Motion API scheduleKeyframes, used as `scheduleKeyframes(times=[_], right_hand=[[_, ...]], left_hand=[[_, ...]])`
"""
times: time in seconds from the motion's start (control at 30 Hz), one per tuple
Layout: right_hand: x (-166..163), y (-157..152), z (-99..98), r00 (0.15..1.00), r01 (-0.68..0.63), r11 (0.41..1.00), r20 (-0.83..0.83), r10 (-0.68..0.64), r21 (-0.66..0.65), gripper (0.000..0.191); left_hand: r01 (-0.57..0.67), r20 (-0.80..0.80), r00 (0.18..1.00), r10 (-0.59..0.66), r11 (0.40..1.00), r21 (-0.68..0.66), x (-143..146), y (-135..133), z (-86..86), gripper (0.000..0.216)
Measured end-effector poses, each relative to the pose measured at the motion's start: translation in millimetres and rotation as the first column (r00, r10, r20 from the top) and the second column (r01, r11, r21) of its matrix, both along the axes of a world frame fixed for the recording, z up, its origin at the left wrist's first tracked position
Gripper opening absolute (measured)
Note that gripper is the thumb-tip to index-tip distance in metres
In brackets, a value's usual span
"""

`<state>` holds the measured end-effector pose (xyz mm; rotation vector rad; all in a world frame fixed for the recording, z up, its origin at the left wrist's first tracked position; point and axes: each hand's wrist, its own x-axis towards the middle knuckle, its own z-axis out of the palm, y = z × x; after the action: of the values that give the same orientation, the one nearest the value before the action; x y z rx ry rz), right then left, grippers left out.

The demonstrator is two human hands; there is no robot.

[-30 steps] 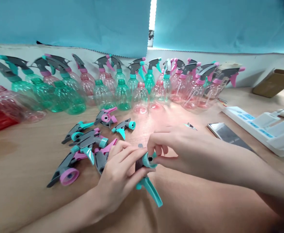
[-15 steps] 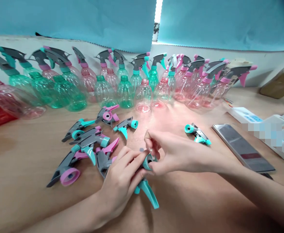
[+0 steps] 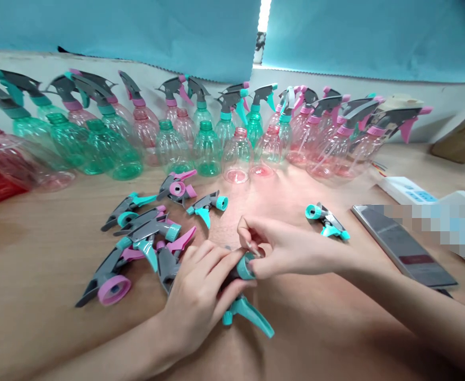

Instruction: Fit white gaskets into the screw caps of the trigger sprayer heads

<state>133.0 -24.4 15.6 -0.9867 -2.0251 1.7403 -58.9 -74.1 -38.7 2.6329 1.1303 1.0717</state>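
Spray head [image 3: 244, 268] turned in left hand [image 3: 200, 283]; power strip [image 3: 407, 190] partly pixelated.

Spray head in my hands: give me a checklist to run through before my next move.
1. Left hand around the spray head: ok, its body is held between thumb and fingers.
2. Right hand at the teal collar: ok, its fingers are bent there.
3. Small part pinched in the right hand: cannot tell, the fingers hide it.
4. Teal trigger clear of the hands: ok, it sticks out below them.
5. Left hand clear of the pile of loose spray heads: cannot tell, the nearest is partly hidden behind it.
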Motion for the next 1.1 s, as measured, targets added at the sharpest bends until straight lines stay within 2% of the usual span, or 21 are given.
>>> scheduleKeyframes(times=[0.13, 0.23, 0.43, 0.63, 0.73, 0.83, 0.97, 1.1], right_hand=[[6, 9, -1.0, 0.991, -0.113, 0.98, -0.084, 0.1, -0.162, 0.03], [6, 8, -0.7, 0.987, -0.116, 0.967, -0.139, 0.086, -0.228, 0.031], [0, -7, 5.5, 0.992, 0.029, 0.974, -0.116, -0.056, -0.224, 0.031], [-16, -24, 3.9, 0.933, 0.229, 0.932, -0.211, -0.292, -0.281, 0.031], [-21, -33, -0.2, 0.903, 0.236, 0.94, -0.302, -0.305, -0.245, 0.03], [-23, -37, -4.5, 0.896, 0.256, 0.948, -0.321, -0.307, -0.191, 0.029], [-23, -40, -5.7, 0.899, 0.285, 0.943, -0.293, -0.325, -0.173, 0.029], [-20, -42, -1.3, 0.934, 0.323, 0.946, -0.158, -0.32, -0.004, 0.028]], left_hand=[[0.113, 0.074, 0.991, -0.111, 0.993, -0.02, -1, -1, 2.2, 0.022], [0.113, 0.107, 0.988, -0.11, 0.993, -0.025, -2, -2, 3.2, 0.02], [0.072, 0.119, 0.991, -0.065, 0.996, -0.052, -2, -3, 3.2, 0.019], [0.009, 0.116, 0.993, -0.005, 0.999, -0.036, -2, -3, 3.3, 0.016], [-0.001, 0.11, 0.994, 0.001, 1.0, 0.005, -2, -3, 1.8, 0.014], [-0.015, 0.096, 0.995, 0.012, 1.0, 0.028, -3, -3, 0.5, 0.012], [-0.024, 0.09, 0.996, 0.019, 0.998, 0.056, -3, -3, -0.2, 0.013], [0.004, 0.076, 0.997, -0.008, 0.998, 0.055, -1, -3, 1.1, 0.014]])
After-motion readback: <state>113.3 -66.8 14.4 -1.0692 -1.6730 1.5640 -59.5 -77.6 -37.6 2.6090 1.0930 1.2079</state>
